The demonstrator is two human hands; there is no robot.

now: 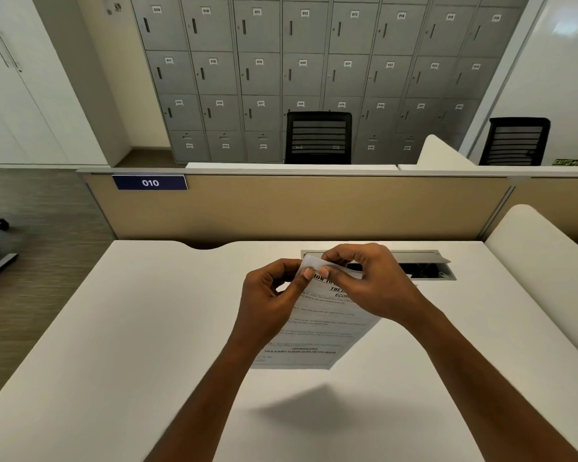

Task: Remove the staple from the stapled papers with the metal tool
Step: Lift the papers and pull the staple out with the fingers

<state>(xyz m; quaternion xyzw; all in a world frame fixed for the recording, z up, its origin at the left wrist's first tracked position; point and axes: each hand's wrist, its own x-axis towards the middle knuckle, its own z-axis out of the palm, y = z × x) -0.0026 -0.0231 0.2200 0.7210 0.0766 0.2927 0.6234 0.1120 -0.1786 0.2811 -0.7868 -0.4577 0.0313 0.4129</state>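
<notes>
Hovering above the worktop (114, 328), the stapled papers (317, 328) run lengthwise, heading end far, foot toward the person. The left hand (269, 295) and right hand (371, 278) pinch the folded top corner between their fingers (324, 271); an open cable hatch (424, 266) lies just behind.

An office is indicated by numbered grey lockers (301, 71), a partitioned white desk (114, 328), a numbered nameplate (150, 182) and mesh-backed chairs (318, 137).
</notes>
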